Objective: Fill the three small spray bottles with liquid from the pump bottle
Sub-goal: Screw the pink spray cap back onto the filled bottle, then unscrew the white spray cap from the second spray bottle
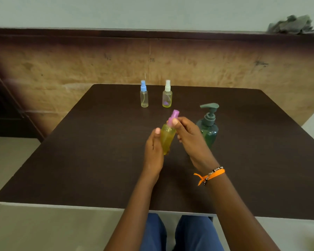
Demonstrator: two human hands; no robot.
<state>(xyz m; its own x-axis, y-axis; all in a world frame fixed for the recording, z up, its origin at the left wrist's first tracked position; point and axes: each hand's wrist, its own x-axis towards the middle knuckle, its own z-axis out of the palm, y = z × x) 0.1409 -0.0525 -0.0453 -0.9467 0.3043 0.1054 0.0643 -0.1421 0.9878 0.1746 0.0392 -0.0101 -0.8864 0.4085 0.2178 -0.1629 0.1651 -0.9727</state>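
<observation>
Left hand (153, 147) wraps the yellow bottle (168, 137), right hand (187, 134) pinches its purple cap (173, 115). Pump bottle (208, 126) at 3 o'clock, two spray bottles (144, 94) at 12.

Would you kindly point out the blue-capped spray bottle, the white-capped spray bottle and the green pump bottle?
Clear blue-capped spray bottle (144, 98): head view, on its clear body.
Yellowish white-capped spray bottle (167, 99): head view, on its body.
Dark green plastic pump bottle (211, 132): head view, on its rounded body.

Table (80, 151): 2 spray btls (144, 98), pump btl (209, 131).
</observation>
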